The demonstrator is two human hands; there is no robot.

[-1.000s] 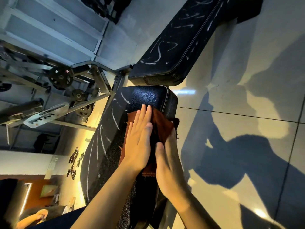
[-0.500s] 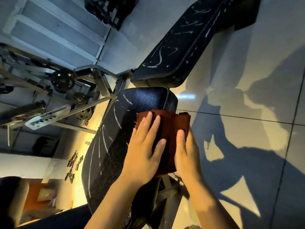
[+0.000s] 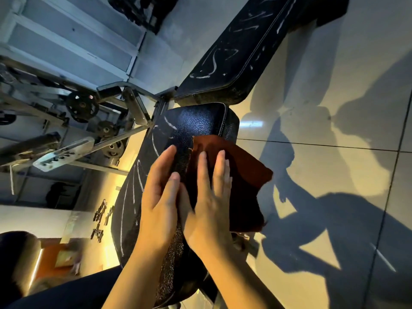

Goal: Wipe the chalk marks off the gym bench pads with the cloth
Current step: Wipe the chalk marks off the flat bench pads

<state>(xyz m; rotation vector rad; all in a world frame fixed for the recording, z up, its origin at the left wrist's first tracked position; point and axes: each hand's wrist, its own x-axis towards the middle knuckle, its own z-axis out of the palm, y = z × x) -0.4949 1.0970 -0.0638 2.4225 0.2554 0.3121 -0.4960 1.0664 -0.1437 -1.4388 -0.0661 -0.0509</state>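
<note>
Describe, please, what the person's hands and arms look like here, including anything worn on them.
Both forearms are bare as far as the frame shows: no sleeves, gloves, watch or bands. The left hand and the right hand carry no rings that I can make out, and the nails look short and plain. The right fingers are slightly motion-blurred.

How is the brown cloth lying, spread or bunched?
Spread: the brown cloth lies flat over the black seat pad's right edge, under the right hand.
</note>
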